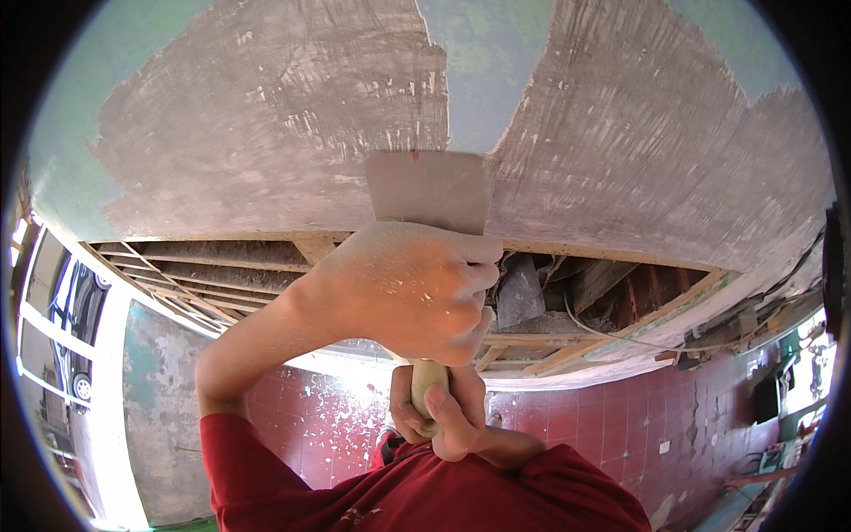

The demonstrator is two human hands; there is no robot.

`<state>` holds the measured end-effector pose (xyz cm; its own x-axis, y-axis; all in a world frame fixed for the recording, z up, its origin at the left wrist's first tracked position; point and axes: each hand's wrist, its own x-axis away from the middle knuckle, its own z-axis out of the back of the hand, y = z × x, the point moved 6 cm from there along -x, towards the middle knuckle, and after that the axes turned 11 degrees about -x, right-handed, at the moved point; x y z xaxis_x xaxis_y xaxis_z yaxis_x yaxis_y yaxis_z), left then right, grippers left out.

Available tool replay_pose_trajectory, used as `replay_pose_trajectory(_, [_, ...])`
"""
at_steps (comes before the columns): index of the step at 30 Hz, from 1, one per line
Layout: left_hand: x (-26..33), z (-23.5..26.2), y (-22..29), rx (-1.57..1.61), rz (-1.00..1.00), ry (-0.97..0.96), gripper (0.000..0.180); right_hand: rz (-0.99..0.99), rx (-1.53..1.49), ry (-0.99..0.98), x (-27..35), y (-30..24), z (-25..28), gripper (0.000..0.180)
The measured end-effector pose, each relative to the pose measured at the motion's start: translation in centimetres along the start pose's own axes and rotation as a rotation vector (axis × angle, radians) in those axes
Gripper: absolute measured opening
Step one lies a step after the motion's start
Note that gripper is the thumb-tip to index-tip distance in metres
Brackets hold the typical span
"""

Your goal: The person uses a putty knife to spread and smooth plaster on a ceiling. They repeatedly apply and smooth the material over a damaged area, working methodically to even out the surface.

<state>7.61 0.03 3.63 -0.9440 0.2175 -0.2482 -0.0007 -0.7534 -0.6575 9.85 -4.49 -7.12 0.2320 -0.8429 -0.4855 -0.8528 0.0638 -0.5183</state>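
A wide-bladed scraper (429,188) lies with its blade flat against the ceiling (239,97), its edge by a remaining strip of pale blue-green paint (493,71). My left hand (412,288), dusted with pale powder, is closed around the scraper just below the blade and hides its upper handle. Lower down, my right hand (452,412) grips the end of the light-coloured handle (429,390). Bare grey-brown surface with streaky marks spreads on both sides of the paint strip.
Beyond the ceiling edge is an opening with wooden slats (213,257), a hanging grey plastic piece (521,293) and a loose cable (612,337). Paint flakes litter the red tiled floor (310,434). A window (66,310) is at left; assorted items stand at far right.
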Motion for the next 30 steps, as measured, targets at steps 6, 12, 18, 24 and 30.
replay_pose_trajectory(6, [-0.2, 0.2, -0.3, -0.011, -0.027, 0.021, 0.020, -0.046, -0.098, -0.117, 0.0, 0.0, -0.3, 0.045])
replay_pose_trajectory(12, [0.0, -0.4, 0.2, -0.044, 0.004, 0.052, 0.019, -0.028, 0.006, -0.042, 0.5, 0.1, 0.7, 0.043])
replay_pose_trajectory(18, [-0.4, 0.1, -0.3, -0.034, -0.074, 0.008, 0.020, -0.028, -0.062, -0.110, -0.2, -0.2, 0.0, 0.042])
replay_pose_trajectory(24, [-0.2, -0.3, -0.1, -0.138, -0.073, 0.074, 0.016, 0.016, 0.102, -0.020, -0.4, -0.4, 0.8, 0.050])
replay_pose_trajectory(30, [-0.3, -0.1, -0.3, -0.314, -0.052, 0.099, 0.013, -0.025, 0.038, -0.053, -0.2, -0.4, 1.4, 0.061])
